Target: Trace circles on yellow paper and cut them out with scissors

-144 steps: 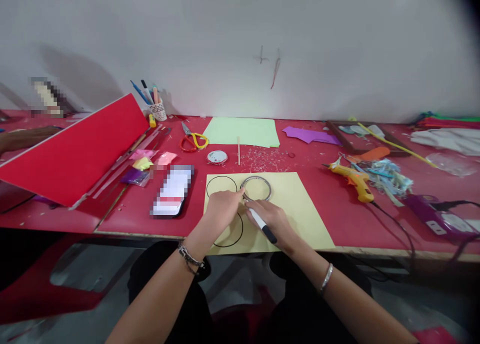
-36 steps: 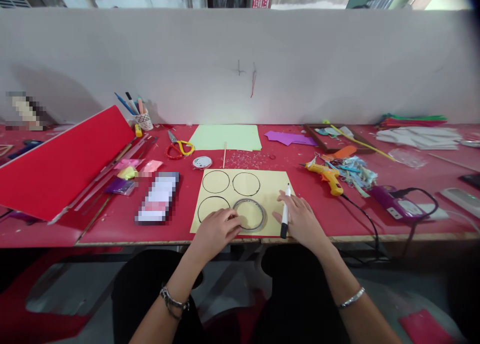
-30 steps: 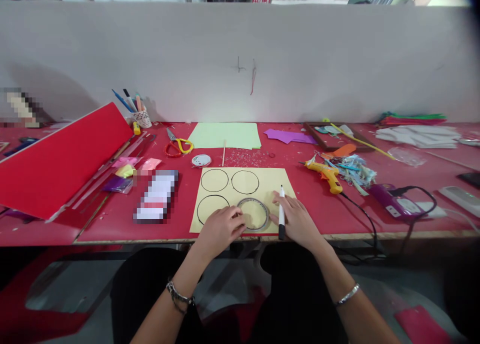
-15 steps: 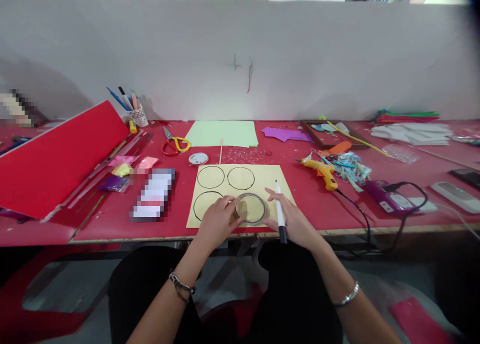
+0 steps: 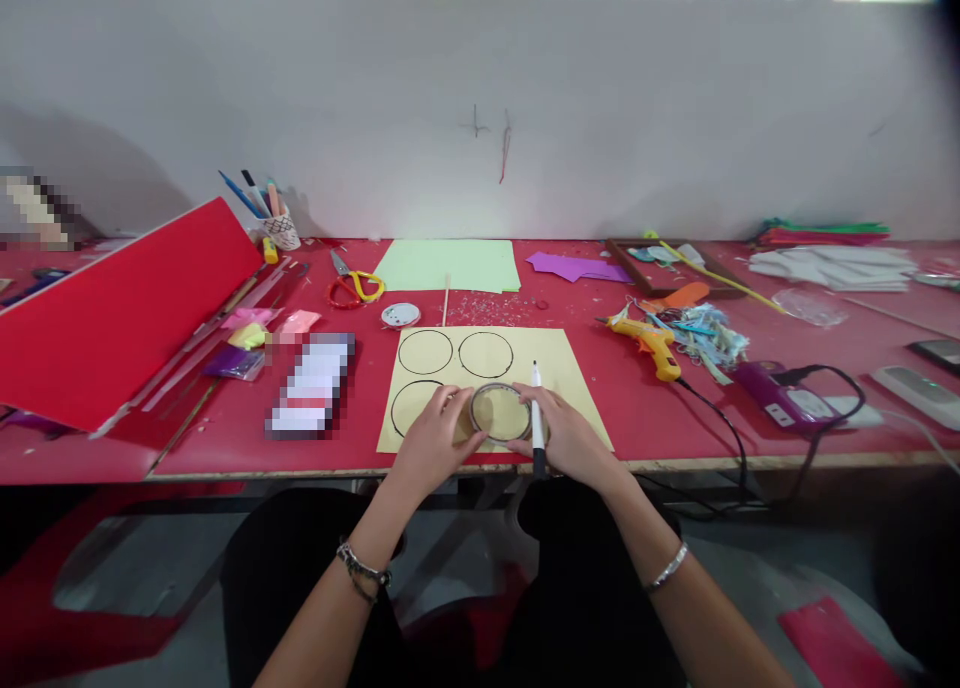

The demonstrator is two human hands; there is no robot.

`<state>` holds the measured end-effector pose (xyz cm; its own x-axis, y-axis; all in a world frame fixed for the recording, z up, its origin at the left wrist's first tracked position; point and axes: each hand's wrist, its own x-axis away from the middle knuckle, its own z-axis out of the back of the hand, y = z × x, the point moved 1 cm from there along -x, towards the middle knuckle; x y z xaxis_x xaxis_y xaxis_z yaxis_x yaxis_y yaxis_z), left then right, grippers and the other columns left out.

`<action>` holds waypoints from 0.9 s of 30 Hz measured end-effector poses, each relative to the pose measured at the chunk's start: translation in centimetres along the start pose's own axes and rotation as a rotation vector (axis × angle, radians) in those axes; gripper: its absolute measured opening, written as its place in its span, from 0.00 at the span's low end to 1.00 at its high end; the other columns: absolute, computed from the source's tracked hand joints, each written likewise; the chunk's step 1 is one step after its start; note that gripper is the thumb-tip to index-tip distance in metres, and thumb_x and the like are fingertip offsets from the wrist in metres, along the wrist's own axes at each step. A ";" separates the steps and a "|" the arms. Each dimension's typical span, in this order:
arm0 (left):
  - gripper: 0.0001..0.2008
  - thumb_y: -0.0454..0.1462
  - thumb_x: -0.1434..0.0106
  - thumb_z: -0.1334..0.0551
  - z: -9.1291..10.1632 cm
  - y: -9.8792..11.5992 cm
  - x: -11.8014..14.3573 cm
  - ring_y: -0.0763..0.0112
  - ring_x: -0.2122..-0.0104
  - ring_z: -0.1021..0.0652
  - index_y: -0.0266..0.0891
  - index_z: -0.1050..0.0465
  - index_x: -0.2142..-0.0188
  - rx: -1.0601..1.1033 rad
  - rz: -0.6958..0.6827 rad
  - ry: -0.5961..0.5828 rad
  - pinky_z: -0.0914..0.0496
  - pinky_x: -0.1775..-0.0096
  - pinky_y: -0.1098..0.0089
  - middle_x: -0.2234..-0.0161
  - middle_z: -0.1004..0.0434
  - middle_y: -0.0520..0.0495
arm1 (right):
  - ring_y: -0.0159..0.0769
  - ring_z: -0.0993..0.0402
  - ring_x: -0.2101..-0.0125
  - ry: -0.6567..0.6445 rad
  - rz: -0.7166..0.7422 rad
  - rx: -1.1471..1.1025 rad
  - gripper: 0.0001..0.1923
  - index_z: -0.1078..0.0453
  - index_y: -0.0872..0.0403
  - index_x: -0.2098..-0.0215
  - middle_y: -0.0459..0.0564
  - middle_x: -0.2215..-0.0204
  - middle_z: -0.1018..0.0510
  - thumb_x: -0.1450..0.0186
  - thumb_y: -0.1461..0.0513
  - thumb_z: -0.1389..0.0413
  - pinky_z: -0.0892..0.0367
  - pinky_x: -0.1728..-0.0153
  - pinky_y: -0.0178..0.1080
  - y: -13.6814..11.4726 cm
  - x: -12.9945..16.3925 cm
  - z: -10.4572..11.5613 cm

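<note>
A sheet of pale yellow paper [image 5: 555, 368] lies at the table's front edge, with several black circles drawn on it. On its lower middle is a thin grey ring [image 5: 501, 438], which looks like a roll of tape. My left hand [image 5: 436, 430] grips the ring's left side between thumb and fingers. At the ring's right side, my right hand [image 5: 566, 433] holds a white marker [image 5: 537, 408] with a black end, its tip pointing up and away from the paper. The fingers of that hand also touch the ring. My left hand partly covers the lower left circle.
Left of the paper lie a phone [image 5: 311, 386], scissors [image 5: 356, 286] and a leaning red board [image 5: 127, 318]. Behind it are a round white lid [image 5: 400, 315], a thin stick and green paper [image 5: 450, 265]. To the right sits a yellow glue gun [image 5: 649, 343] with its cord.
My right hand has moved left, from beside the ring to touching its right edge, with the marker still held. The ring has risen or tilted slightly at its far edge.
</note>
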<state>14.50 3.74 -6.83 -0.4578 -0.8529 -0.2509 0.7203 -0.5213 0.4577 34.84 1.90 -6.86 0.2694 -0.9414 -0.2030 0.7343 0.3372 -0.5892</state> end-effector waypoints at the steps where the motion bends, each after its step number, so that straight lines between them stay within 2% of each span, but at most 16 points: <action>1: 0.23 0.43 0.40 0.44 0.1 0.5 0.3 0.60 0.51 0.31 0.37 0.42 0.47 -0.043 -0.001 0.016 0.31 0.55 0.61 0.51 0.35 0.39 | 0.46 0.34 0.50 0.008 0.002 0.001 0.21 0.41 0.52 0.55 0.57 0.48 0.32 0.45 0.59 0.40 0.36 0.53 0.47 0.0 0.0 -0.1; 3: 0.23 0.42 0.38 0.46 0.1 2.1 1.2 0.56 0.51 0.31 0.34 0.42 0.46 -0.164 -0.020 0.041 0.32 0.54 0.57 0.52 0.33 0.37 | 0.46 0.33 0.51 0.021 0.006 0.012 0.21 0.40 0.52 0.55 0.57 0.49 0.32 0.44 0.60 0.41 0.36 0.54 0.47 0.1 0.1 -0.3; 5: 0.25 0.41 0.38 0.46 -0.3 4.2 2.3 0.54 0.49 0.33 0.31 0.43 0.45 -0.239 -0.091 0.012 0.37 0.49 0.54 0.50 0.33 0.35 | 0.45 0.33 0.51 0.034 0.016 0.041 0.21 0.40 0.52 0.53 0.57 0.50 0.31 0.44 0.63 0.43 0.35 0.54 0.46 0.2 0.1 -0.5; 7: 0.30 0.43 0.41 0.43 -0.9 6.1 3.3 0.51 0.45 0.37 0.28 0.44 0.43 -0.284 -0.116 -0.041 0.40 0.46 0.53 0.46 0.37 0.33 | 0.45 0.33 0.51 0.046 0.023 0.077 0.22 0.41 0.53 0.52 0.56 0.51 0.30 0.44 0.66 0.45 0.35 0.54 0.45 0.1 0.1 -0.7; 9: 0.34 0.43 0.44 0.40 -1.5 7.1 3.8 0.45 0.42 0.41 0.29 0.46 0.42 -0.341 -0.070 -0.082 0.41 0.45 0.51 0.41 0.43 0.31 | 0.45 0.33 0.52 0.059 0.019 0.111 0.22 0.40 0.53 0.51 0.57 0.53 0.29 0.44 0.67 0.47 0.35 0.55 0.44 0.0 -0.1 -0.9; 12: 0.36 0.42 0.45 0.38 -1.8 7.1 4.1 0.42 0.41 0.46 0.33 0.48 0.40 -0.396 0.002 -0.126 0.41 0.46 0.49 0.39 0.49 0.30 | 0.47 0.31 0.55 0.077 0.004 0.157 0.21 0.39 0.54 0.52 0.57 0.56 0.28 0.44 0.66 0.48 0.35 0.58 0.44 -0.4 -0.3 -1.1; 15: 0.36 0.41 0.44 0.39 -1.5 6.4 4.0 0.44 0.40 0.46 0.36 0.50 0.39 -0.401 0.003 -0.138 0.40 0.47 0.49 0.39 0.50 0.30 | 0.48 0.31 0.56 0.085 0.011 0.189 0.20 0.38 0.54 0.53 0.57 0.57 0.27 0.45 0.64 0.47 0.35 0.58 0.45 -0.7 -0.4 -1.2; 20: 0.35 0.42 0.44 0.39 -1.5 6.0 3.9 0.47 0.40 0.46 0.33 0.49 0.40 -0.398 -0.018 -0.134 0.39 0.46 0.51 0.39 0.49 0.30 | 0.47 0.32 0.55 0.092 0.034 0.204 0.19 0.38 0.53 0.55 0.56 0.56 0.28 0.46 0.63 0.46 0.35 0.57 0.45 -0.8 -0.2 -1.2; 27: 0.39 0.43 0.47 0.37 -2.1 6.6 3.9 0.44 0.40 0.46 0.34 0.50 0.39 -0.397 0.010 -0.150 0.40 0.47 0.51 0.40 0.48 0.28 | 0.47 0.32 0.55 0.100 0.045 0.190 0.19 0.38 0.53 0.56 0.56 0.57 0.28 0.47 0.64 0.46 0.34 0.58 0.45 -0.5 -0.1 -1.2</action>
<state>18.56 -3.05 -6.59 -0.4994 -0.8596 -0.1079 0.8564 -0.5087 0.0884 33.74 1.81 -7.48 0.2484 -0.9186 -0.3074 0.8298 0.3655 -0.4217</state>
